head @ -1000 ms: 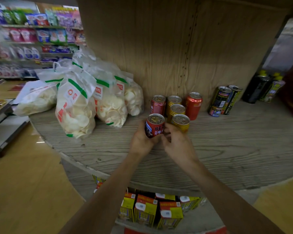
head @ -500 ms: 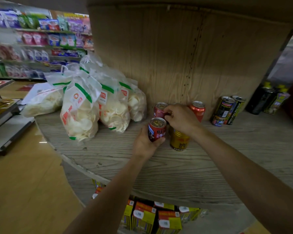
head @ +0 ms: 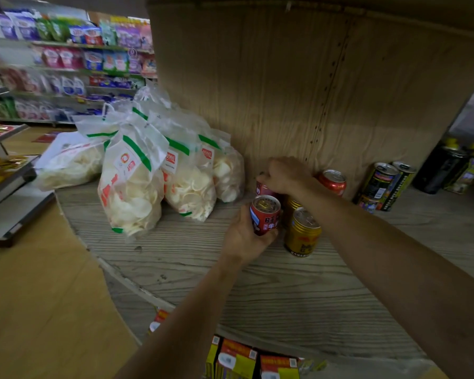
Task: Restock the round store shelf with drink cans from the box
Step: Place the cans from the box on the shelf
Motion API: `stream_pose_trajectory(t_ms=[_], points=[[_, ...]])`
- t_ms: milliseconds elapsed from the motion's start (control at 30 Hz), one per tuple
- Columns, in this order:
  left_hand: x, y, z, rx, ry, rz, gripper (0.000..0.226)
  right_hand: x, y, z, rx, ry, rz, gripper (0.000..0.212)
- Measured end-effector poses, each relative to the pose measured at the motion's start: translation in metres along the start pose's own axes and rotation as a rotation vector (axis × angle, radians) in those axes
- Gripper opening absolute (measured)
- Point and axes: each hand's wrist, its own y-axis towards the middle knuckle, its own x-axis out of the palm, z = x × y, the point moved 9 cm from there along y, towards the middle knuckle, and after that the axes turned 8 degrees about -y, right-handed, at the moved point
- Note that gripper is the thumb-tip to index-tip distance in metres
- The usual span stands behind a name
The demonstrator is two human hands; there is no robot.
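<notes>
On the round wooden shelf, my left hand grips a small red drink can standing at the front of a group of cans. Further back, my right hand holds the top of another red can near the shelf's centre column. A gold can stands free to the right of the front red can, with a second gold can partly hidden behind it. A taller red can stands at the back by the column. The box is out of view.
Clear bags of white crackers crowd the shelf to the left of the cans. Dark printed cans and dark bottles stand at the right. Yellow and red cartons fill the tier below. Stocked aisle shelves run along the far left.
My right hand let go of the front gold can and reached back to the rear red can, sliding left along its top. My left hand kept its grip on the front red can.
</notes>
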Motion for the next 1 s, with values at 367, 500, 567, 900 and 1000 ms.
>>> stream_pose_trajectory(t_ms=[367, 500, 567, 900, 1000], points=[[0.006, 0.012, -0.004, -0.015, -0.036, -0.058, 0.077, 0.005, 0.006, 0.003, -0.157, 0.180, -0.132, 0.019], [0.005, 0.012, -0.004, -0.016, -0.029, -0.053, 0.077, 0.001, 0.007, 0.000, -0.167, 0.083, -0.043, 0.016], [0.005, 0.012, -0.002, -0.013, -0.036, -0.052, 0.076, 0.002, 0.008, -0.001, -0.150, 0.075, -0.026, 0.016], [0.006, 0.014, -0.003, -0.024, -0.024, -0.053, 0.078, 0.001, 0.008, 0.003, -0.226, 0.221, -0.074, 0.014], [0.006, 0.014, -0.003, -0.012, -0.022, -0.051, 0.075, 0.004, 0.009, 0.008, -0.206, 0.197, -0.086, 0.015]])
